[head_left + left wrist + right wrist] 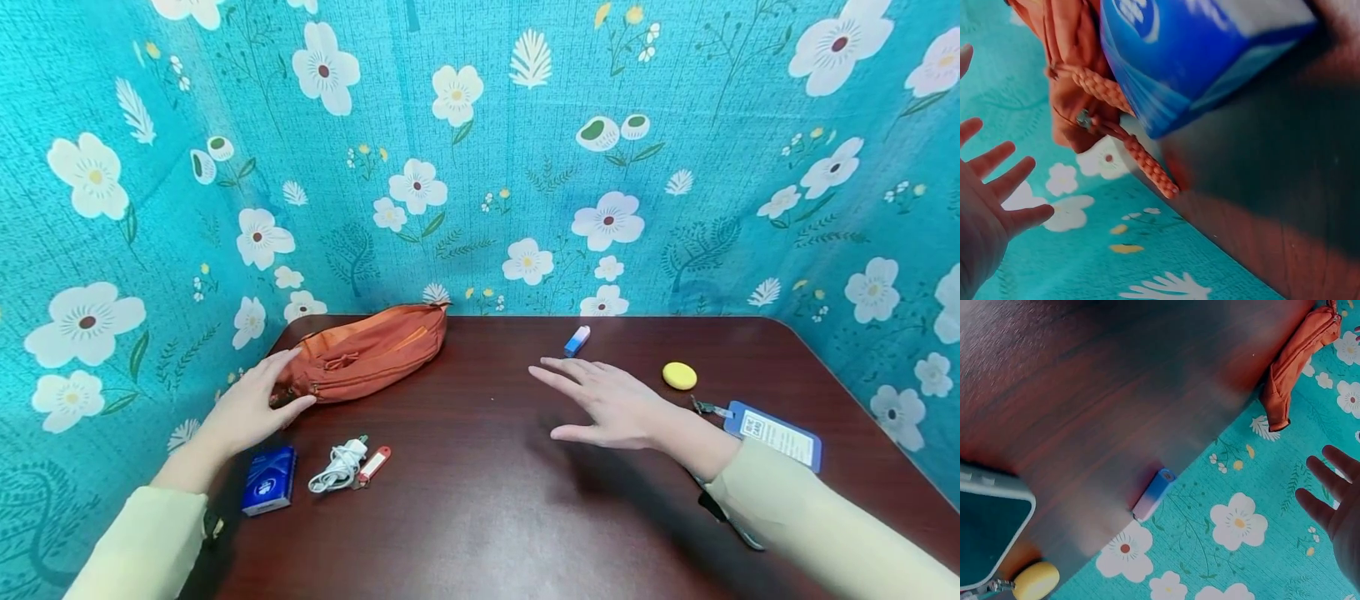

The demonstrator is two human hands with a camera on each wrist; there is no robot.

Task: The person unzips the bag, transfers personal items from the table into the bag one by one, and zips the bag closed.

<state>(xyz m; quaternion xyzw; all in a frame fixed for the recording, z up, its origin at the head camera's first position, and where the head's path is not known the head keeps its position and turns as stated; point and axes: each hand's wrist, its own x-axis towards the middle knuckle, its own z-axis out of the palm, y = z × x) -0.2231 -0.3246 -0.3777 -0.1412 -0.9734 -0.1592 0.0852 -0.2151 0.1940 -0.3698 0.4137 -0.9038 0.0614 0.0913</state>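
My left hand (243, 408) hovers with spread fingers at the near left end of an orange bag (386, 354); nothing is in it. Below that hand lies a blue tissue pack (270, 482), with a bundled white charger cable (341, 467) and a red key tag (375, 463) beside it. The bag's braided strap (1150, 165) shows in the left wrist view. Over the right half of the table, my right hand (611, 408) is held out, fingers extended and holding nothing. Beyond it lies a small blue and pink block (577, 342), its kind unclear.
To the right on the dark wooden table (465, 517) are a yellow oval object (679, 376) and a blue card holder (776, 437) with a clip. A phone (991, 531) lies partly hidden under my right forearm. Floral cloth (480, 208) hangs behind and at the sides.
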